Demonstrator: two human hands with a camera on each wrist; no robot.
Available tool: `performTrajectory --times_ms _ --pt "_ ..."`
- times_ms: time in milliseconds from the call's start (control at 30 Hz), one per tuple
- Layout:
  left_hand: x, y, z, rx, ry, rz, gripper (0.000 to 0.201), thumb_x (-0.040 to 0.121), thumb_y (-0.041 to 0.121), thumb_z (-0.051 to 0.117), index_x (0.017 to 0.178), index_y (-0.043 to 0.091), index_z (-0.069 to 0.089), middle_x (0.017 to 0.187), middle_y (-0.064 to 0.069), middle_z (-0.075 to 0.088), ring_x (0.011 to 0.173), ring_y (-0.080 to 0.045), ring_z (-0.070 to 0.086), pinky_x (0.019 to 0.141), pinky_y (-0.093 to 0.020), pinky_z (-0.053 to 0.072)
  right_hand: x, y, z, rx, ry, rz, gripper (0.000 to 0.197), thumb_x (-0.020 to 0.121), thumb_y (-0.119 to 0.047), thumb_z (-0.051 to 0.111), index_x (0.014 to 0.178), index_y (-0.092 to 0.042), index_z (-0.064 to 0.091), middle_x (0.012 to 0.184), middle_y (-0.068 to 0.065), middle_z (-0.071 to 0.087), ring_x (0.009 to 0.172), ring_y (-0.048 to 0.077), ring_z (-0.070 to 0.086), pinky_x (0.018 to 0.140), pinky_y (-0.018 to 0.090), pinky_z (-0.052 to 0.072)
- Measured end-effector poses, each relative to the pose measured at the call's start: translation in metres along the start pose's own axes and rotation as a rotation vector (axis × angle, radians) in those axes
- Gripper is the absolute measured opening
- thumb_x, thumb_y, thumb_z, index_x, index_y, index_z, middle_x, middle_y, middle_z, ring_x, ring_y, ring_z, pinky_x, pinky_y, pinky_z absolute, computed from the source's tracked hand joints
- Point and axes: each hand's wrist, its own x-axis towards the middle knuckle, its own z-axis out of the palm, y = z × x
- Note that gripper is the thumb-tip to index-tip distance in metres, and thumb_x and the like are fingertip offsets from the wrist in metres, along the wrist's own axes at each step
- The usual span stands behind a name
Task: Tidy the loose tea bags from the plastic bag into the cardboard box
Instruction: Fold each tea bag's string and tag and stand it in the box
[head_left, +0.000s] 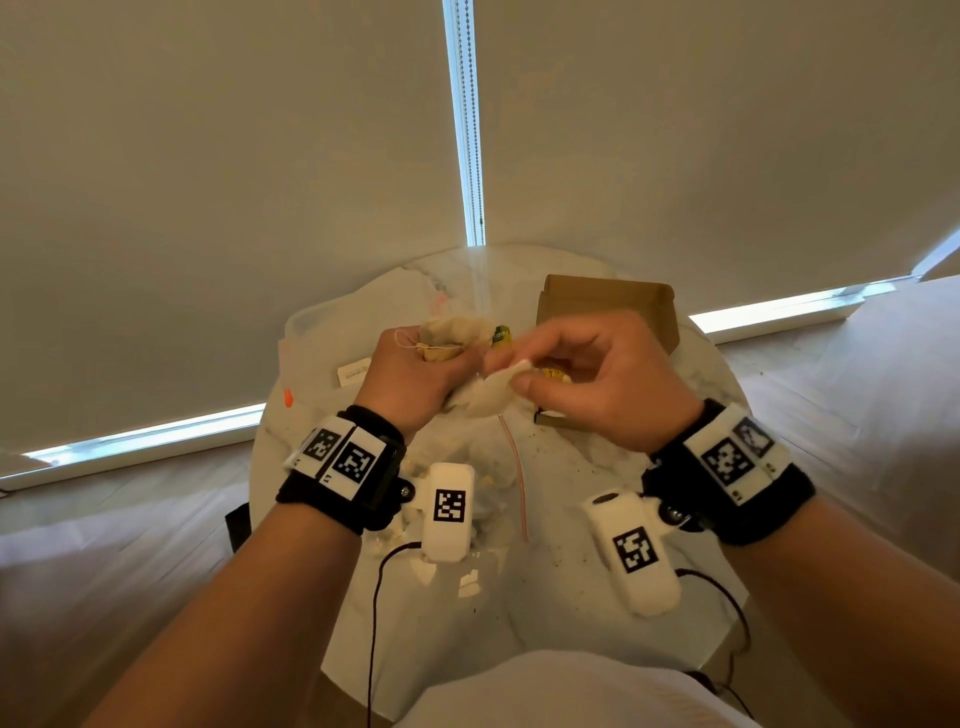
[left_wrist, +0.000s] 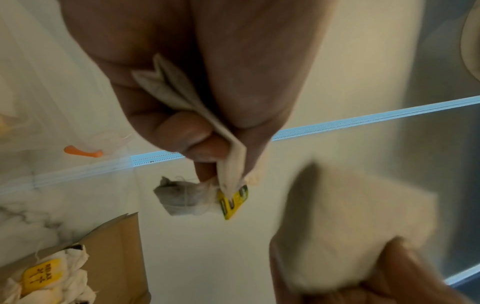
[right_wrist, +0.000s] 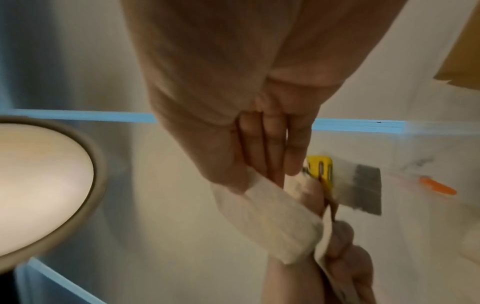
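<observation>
Over the round marble table, my left hand grips a bunch of pale tea bags. In the left wrist view one grey tea bag with a yellow tag hangs below the left hand's fingers. My right hand pinches one white tea bag, which also reaches into the left hand's grip. The open cardboard box stands behind the right hand and holds tea bags. The clear plastic bag lies under and behind my hands.
The bag's orange slider lies at the table's left edge, and its red zip line runs toward me. Dark tea crumbs dot the marble. Window blinds hang close behind the table. A round beige object shows left in the right wrist view.
</observation>
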Motion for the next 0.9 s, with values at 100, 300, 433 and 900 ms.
performTrajectory --times_ms 100,300,433,900 --pt "0.001 -0.001 -0.003 0.025 -0.008 -0.026 0.004 0.084 0.011 0.077 0.087 0.011 0.075 0.06 0.009 0.068 0.047 -0.003 0.056 0.043 -0.017 0.04 0.0 0.007 -0.021 0.064 0.102 0.128 0.007 0.087 0.0 0.068 0.093 0.004 0.066 0.094 0.019 0.074 0.09 0.033 0.072 0.082 0.046 0.059" --pt "-0.002 0.006 -0.011 0.134 -0.142 0.007 0.011 0.083 0.014 0.077 0.092 0.007 0.076 0.063 0.003 0.07 0.05 -0.007 0.057 0.044 -0.022 0.042 0.007 0.028 -0.043 -0.026 0.296 0.321 0.01 0.089 -0.004 0.067 0.099 -0.004 0.069 0.086 0.007 0.076 0.082 0.022 0.074 0.072 0.036 0.062" --pt "-0.002 0.008 -0.007 0.224 -0.209 0.052 0.012 0.083 0.016 0.078 0.094 0.01 0.077 0.064 0.005 0.07 0.054 -0.009 0.059 0.046 -0.025 0.045 0.011 0.04 -0.026 -0.05 0.223 0.404 0.014 0.088 -0.008 0.069 0.101 -0.004 0.073 0.086 0.008 0.076 0.078 0.021 0.074 0.069 0.033 0.062" --pt "0.012 -0.004 0.009 0.176 -0.063 -0.013 0.014 0.082 0.018 0.08 0.09 0.009 0.076 0.077 -0.017 0.073 0.056 -0.018 0.06 0.049 -0.029 0.047 0.007 0.053 -0.021 -0.162 0.12 0.338 0.012 0.08 -0.008 0.077 0.09 -0.015 0.074 0.086 0.002 0.075 0.079 0.017 0.072 0.075 0.031 0.06"
